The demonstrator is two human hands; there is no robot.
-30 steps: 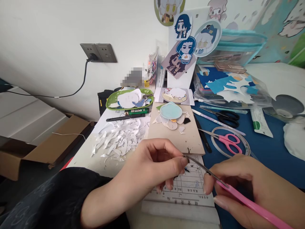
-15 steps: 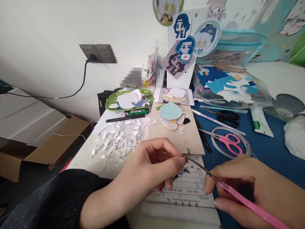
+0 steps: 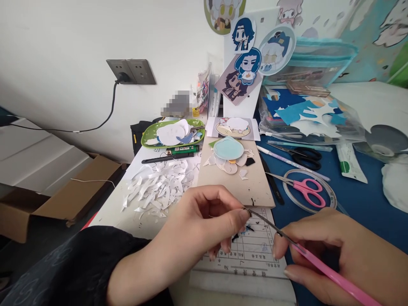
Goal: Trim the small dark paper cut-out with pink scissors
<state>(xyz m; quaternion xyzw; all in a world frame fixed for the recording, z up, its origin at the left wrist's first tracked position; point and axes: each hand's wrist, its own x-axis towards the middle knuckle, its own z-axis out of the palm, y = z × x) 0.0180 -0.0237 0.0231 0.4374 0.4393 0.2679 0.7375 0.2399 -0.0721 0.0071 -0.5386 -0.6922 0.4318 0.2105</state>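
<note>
My left hand [image 3: 210, 221] is closed in a pinch, with a small dark piece [image 3: 246, 210] at its fingertips. The piece is mostly hidden, and I cannot tell exactly what it is. My right hand [image 3: 331, 246] grips pink-handled scissors [image 3: 331, 274], whose blades point left and reach the dark piece. Below both hands lies a printed form sheet [image 3: 255, 255] with a few tiny black scraps on it. A beige board [image 3: 239, 189] behind the hands bears several small cut paper shapes, with a light blue paper oval [image 3: 228, 148] on top.
White paper strips [image 3: 159, 187] are heaped at left, near a green tray [image 3: 145, 140]. To the right lie a second pair of pink scissors [image 3: 307, 187] on a tape ring, black scissors [image 3: 306, 158], a white tube [image 3: 349, 163] and a plastic bag [image 3: 357, 131] holding blue paper offcuts.
My right thumb has shifted slightly left along with a small tilt of the pink handle. My left hand stays almost still.
</note>
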